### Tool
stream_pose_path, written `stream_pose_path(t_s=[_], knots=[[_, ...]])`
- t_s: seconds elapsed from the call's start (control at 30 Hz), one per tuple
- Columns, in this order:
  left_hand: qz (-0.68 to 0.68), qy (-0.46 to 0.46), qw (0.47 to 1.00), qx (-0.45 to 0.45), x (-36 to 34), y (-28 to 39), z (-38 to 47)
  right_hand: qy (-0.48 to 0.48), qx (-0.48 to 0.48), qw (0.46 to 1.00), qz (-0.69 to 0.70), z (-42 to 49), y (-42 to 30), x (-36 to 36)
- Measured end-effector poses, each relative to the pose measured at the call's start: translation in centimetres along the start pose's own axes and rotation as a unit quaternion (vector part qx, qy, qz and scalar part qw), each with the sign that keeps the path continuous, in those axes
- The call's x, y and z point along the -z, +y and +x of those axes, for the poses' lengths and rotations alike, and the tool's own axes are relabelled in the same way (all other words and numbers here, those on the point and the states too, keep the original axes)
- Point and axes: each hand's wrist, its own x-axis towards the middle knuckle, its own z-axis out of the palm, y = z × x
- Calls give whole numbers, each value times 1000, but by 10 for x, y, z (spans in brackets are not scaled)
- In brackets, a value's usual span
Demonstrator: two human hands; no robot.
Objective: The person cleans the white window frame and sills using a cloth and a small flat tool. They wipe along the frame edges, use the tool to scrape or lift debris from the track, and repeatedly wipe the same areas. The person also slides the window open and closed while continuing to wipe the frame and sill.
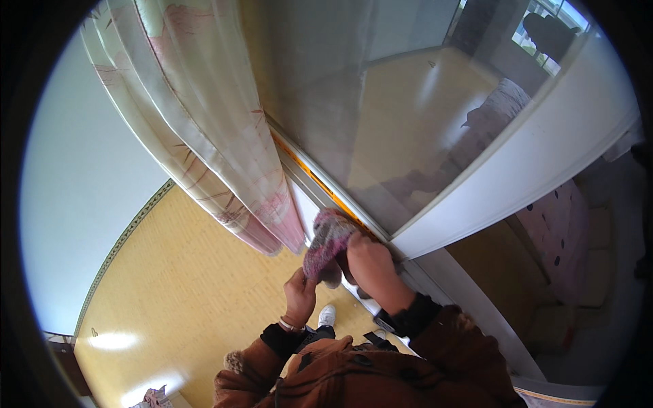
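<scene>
A grey and pink fuzzy cloth (pixel 329 239) hangs bunched between my two hands, above the lower track of a sliding glass door. My left hand (pixel 300 296) pinches the cloth's lower left end. On its right side my right hand (pixel 370 257) grips it, fingers partly hidden in the folds. The cloth's upper end overlaps the door track (pixel 296 168), which carries an orange and black strip (pixel 321 179). Whether the cloth touches the track, I cannot tell.
Long pale curtains (pixel 204 127) with pink patterns hang at the left of the glass panel (pixel 408 127). Its white frame (pixel 490 163) rises to the right. Beyond it is a pink spotted cover (pixel 556 234). Below me are the yellow floor (pixel 204 285) and a white shoe (pixel 327 316).
</scene>
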Motion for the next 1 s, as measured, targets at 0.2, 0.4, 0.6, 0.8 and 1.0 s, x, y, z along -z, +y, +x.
stream_pose_path(t_s=[0.2, 0.4, 0.6, 0.8, 1.0], knots=[[-47, 51, 997, -29, 39, 42, 70, 60, -9, 994, 91, 83, -44, -29], [-231, 90, 906, -343, 119, 142, 68, 30, 126, 930, 345, -17, -86, -11], [-172, 6, 975, -140, 122, 149, 83, -238, 86, 821, 512, -74, -36, 25], [-196, 49, 974, -98, 97, 148, 47, -101, -105, 850, 506, -177, 51, 127], [-122, -130, 982, 66, 15, 114, -7, 77, -160, 974, 141, -252, 96, 175]])
